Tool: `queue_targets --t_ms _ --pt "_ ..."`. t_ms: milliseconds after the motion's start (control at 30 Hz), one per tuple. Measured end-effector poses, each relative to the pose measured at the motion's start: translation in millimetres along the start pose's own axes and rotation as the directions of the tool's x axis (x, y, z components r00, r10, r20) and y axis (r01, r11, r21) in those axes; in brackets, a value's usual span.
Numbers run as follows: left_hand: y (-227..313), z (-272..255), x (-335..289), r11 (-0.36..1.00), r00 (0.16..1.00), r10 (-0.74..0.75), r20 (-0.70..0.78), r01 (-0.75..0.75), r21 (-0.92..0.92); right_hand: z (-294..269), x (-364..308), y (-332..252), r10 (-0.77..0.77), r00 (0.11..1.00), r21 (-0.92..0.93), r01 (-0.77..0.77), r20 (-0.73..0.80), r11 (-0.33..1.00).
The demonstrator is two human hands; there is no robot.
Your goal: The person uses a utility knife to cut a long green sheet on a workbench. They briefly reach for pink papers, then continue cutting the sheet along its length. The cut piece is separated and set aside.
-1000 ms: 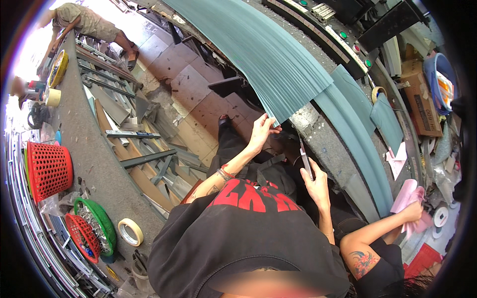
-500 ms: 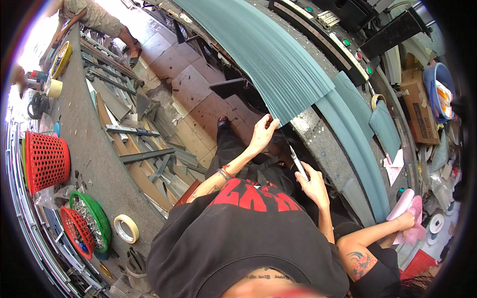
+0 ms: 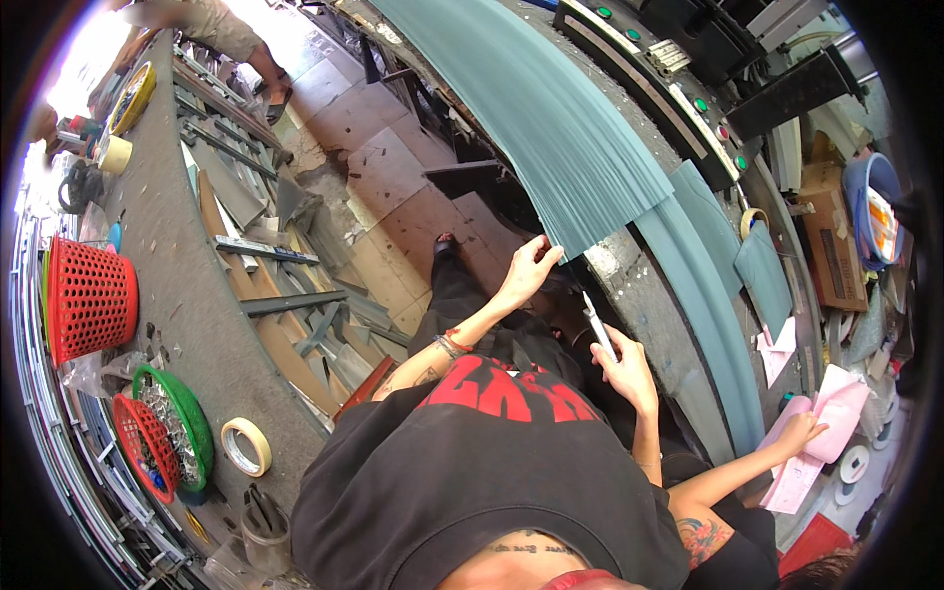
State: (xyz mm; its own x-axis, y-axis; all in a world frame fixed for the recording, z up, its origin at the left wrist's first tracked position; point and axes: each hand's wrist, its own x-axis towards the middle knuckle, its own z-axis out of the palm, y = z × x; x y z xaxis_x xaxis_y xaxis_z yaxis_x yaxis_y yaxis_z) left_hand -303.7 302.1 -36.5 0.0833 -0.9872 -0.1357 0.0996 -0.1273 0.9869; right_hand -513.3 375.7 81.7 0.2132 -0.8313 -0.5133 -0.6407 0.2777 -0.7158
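**Corner pinched, tool tip held clear**

Your left hand (image 3: 526,273): thumb and fingers drawn narrow on the near corner of the blue-green pleated sheet (image 3: 580,157). The sheet runs lengthwise along the table (image 3: 651,313), that corner at the table's edge. Your right hand (image 3: 626,377): wrapped round a slim tool (image 3: 599,327), tip aimed up toward the corner, near it but apart. Kind of tip too small to tell.

Working judgement: pinch firmly but flat; the pleats look ready to fan or crease under a hard squeeze. Bring the tip in beside your left fingertips, never toward them, in short controlled moves. Let the table carry the sheet's length. Mind the flat green strip (image 3: 703,285) just beside it; a slip could mark it.
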Motion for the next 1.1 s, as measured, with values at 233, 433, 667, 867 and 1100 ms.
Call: queue_targets --t_ms 233,433,667,867,1100 --pt "-7.8 1.6 7.7 0.989 0.997 0.075 0.026 -0.071 -0.132 -8.9 -1.7 -0.3 -0.004 1.0 0.04 0.004 -0.012 0.999" --pt "20.2 -25.8 26.7 0.677 0.814 0.58 -0.009 -0.476 0.562 -20.2 10.1 -13.2 -0.044 0.999 -0.039 0.044 0.002 0.998" --pt "46.2 -36.2 77.4 0.091 0.633 0.514 0.578 -0.711 0.698 -34.7 11.8 -14.0 -0.046 0.998 -0.14 0.04 -0.037 0.989" --pt "43.0 -26.2 93.3 -0.013 0.559 0.492 0.667 -0.762 0.648 -39.1 17.4 -13.0 -0.208 0.97 -0.275 0.167 -0.125 0.947" --pt "36.6 -21.9 93.6 0.121 0.582 0.552 0.597 -0.765 0.633 -55.4 21.6 -16.0 -0.033 0.999 -0.049 0.032 -0.03 0.998"
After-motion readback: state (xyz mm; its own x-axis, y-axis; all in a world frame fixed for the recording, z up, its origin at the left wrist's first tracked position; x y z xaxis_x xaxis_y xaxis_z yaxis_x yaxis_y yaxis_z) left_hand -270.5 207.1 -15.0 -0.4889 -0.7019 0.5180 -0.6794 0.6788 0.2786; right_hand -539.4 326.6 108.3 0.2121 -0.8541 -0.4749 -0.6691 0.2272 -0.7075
